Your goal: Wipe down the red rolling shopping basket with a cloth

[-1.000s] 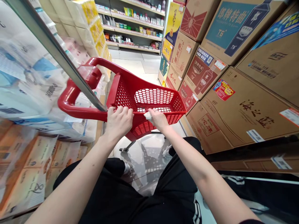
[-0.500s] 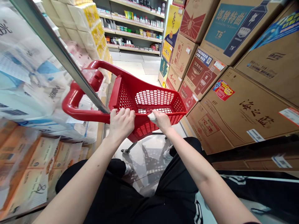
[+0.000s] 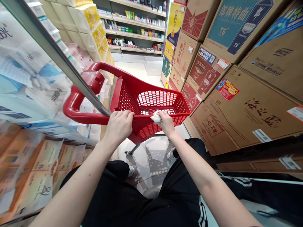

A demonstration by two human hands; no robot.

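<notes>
Between stacked cartons (image 3: pixel 248 110) and wrapped tissue packs (image 3: pixel 30 85), we stand over a red basket cart (image 3: pixel 153 97) on the glossy floor (image 3: pixel 151 160). Our left hand (image 3: pixel 118 124) is curled tight around its near rim, at the handle corner. Our right hand (image 3: pixel 167 123) is closed on a crumpled white wad (image 3: pixel 156 118), pressed against the same rim farther right.

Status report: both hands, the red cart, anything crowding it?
Left hand gripping red cart rim. Right hand holding white wad against rim. Cardboard boxes close right, wrapped packs left.
</notes>
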